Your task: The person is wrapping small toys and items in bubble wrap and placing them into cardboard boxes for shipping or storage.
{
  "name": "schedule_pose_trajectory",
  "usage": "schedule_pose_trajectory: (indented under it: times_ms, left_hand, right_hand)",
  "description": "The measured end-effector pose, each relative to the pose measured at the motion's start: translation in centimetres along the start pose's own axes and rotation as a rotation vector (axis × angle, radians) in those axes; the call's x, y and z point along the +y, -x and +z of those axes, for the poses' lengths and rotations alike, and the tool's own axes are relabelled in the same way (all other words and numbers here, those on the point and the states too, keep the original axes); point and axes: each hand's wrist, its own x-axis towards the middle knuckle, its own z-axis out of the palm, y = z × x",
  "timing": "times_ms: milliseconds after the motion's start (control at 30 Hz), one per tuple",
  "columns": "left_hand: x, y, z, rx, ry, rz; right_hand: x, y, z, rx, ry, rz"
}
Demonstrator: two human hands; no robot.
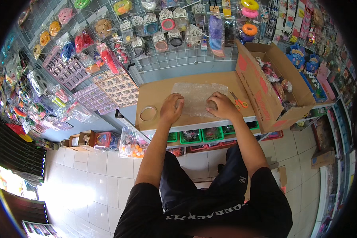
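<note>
A crinkled sheet of clear bubble wrap (196, 96) lies on the brown tabletop (157, 89) in front of me. My left hand (172, 108) is at its left edge with the fingers curled. Over the sheet's right part, my right hand (223, 105) has its thumb and fingers bent around a gap. Whether either hand pinches the plastic or just rests on it cannot be made out. Just right of the right hand are scissors (241, 104) with orange handles, blades pointing away from me. A roll of tape (148, 120) lies flat to the left of my left hand.
An open cardboard box (253, 86) holding packaged goods stands at the table's right end. Green baskets (212, 134) sit on a shelf beneath the tabletop. Behind it, a wire grid (178, 58) carries hanging hair ties, combs and toys. A metal upright (131, 123) rises at the left.
</note>
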Motion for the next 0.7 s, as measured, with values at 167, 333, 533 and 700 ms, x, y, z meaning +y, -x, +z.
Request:
schedule_pose_trajectory:
  times_ms: [167, 333, 533, 700]
  left_hand:
    - [0.1, 0.5, -0.2, -0.14, -0.008, -0.093]
    - [0.8, 1.0, -0.6, -0.24, -0.071, -0.066]
    - [1.1, 2.1, -1.1, -0.215, -0.063, 0.034]
    - [1.0, 0.4, -0.7, 0.154, 0.519, -0.344]
  right_hand:
    - [0.4, -0.3, -0.4, -0.104, -0.16, -0.103]
    - [-0.5, 0.5, 0.3, 0.018, 0.186, 0.04]
    - [-1.0, 1.3, 1.1, 0.073, 0.164, 0.165]
    - [-2.1, -0.1, 0.7, 0.153, 0.308, 0.14]
